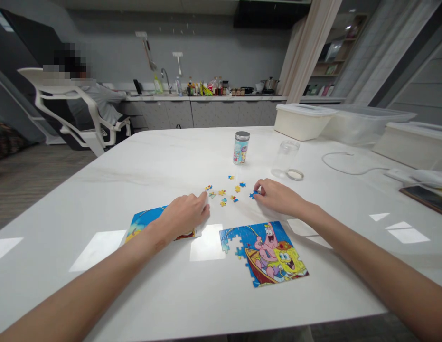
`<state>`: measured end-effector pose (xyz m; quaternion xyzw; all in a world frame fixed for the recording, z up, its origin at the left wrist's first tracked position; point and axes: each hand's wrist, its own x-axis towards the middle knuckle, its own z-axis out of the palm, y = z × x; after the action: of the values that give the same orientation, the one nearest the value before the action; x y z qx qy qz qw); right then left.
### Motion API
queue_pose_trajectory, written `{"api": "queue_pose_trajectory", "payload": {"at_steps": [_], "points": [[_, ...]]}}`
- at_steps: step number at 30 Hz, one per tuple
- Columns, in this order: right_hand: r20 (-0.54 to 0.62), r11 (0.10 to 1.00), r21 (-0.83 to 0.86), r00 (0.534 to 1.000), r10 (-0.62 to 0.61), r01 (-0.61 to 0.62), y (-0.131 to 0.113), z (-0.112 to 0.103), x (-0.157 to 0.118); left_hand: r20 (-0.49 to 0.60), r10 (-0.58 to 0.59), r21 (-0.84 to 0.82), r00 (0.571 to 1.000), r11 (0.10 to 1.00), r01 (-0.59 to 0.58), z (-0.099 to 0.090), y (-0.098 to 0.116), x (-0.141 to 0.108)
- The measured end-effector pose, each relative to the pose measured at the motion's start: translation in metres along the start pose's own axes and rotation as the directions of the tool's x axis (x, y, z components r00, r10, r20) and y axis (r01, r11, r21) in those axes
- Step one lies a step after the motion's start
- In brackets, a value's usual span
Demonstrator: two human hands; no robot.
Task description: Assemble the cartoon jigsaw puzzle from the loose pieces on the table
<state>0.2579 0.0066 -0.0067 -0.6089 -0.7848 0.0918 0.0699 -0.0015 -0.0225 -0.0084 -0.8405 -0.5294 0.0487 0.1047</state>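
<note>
A partly assembled jigsaw puzzle [270, 259] of cartoon figures in a boat lies near the table's front, with a gap along its left side. Beyond it are several loose puzzle pieces [222, 192], mostly yellow and blue. Between the thumb and fingers of my right hand [274, 194] is a blue puzzle piece [253, 195], low over the tabletop. My left hand [190, 209] rests beside the loose pieces, its fingers curled; whether anything is in them is hidden. Under my left wrist lies a matching picture sheet [144, 221], partly covered by the forearm.
A lidded printed canister [241, 148] stands beyond the pieces. Right of it are a clear jar [285, 159] and a ring-shaped lid [295, 175]. Storage boxes [302, 122], a white cable [349, 171] and a phone [425, 199] line the right side. A person sits at far left.
</note>
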Motion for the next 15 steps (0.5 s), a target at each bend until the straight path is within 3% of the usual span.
{"api": "queue_pose_trajectory", "payload": {"at_steps": [5,10,15], "points": [[-0.01,1.0,0.021,1.0,-0.02,0.02,0.001,0.002,0.001,-0.066,-0.028,0.028,0.997,0.999,0.029,0.008,-0.003,0.007],[-0.005,1.0,0.026,1.0,-0.013,0.013,-0.001,0.003,0.001,-0.039,0.025,-0.072,0.999,0.997,-0.028,0.011,-0.004,0.013],[0.002,1.0,0.015,1.0,-0.021,0.021,-0.001,0.002,0.0,-0.007,-0.03,-0.174,1.0,0.984,0.028,0.01,-0.006,0.012]]}}
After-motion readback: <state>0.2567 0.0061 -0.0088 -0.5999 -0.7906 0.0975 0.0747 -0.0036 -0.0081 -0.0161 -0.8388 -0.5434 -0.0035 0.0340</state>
